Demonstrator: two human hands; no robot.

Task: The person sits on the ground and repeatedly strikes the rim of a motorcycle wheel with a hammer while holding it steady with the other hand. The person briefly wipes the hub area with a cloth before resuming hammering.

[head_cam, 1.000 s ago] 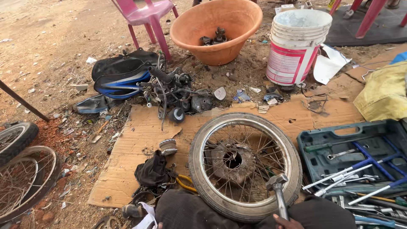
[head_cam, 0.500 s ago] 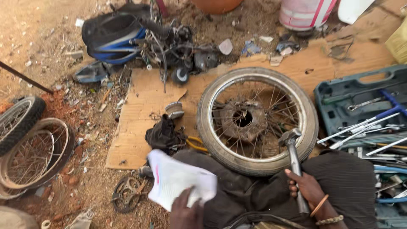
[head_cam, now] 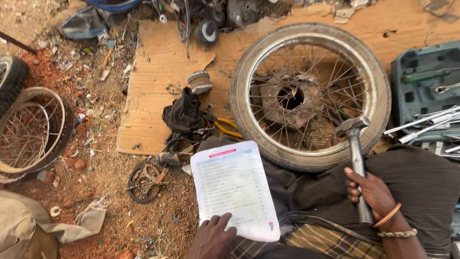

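My right hand (head_cam: 373,193) grips the handle of a steel hammer (head_cam: 353,140) whose head rests at the near rim of a spoked motorcycle wheel (head_cam: 310,96). The wheel lies flat on a sheet of cardboard (head_cam: 153,81), with a rusty hub in its middle. My left hand (head_cam: 213,236) holds the bottom edge of a white printed sheet of paper (head_cam: 233,187) above my lap. Dark trousers cover my knees under both hands.
An open tool case (head_cam: 421,81) with wrenches sits at the right. A black rag (head_cam: 182,114), yellow-handled pliers (head_cam: 226,127) and a sprocket (head_cam: 143,181) lie left of the wheel. Bare rims (head_cam: 33,129) and a tyre (head_cam: 10,79) lie at far left. Engine parts (head_cam: 206,19) sit beyond.
The view has tilted down and closer to the wheel. My left hand has raised the white sheet flat in front of me. My right hand still holds the hammer by the wheel rim.
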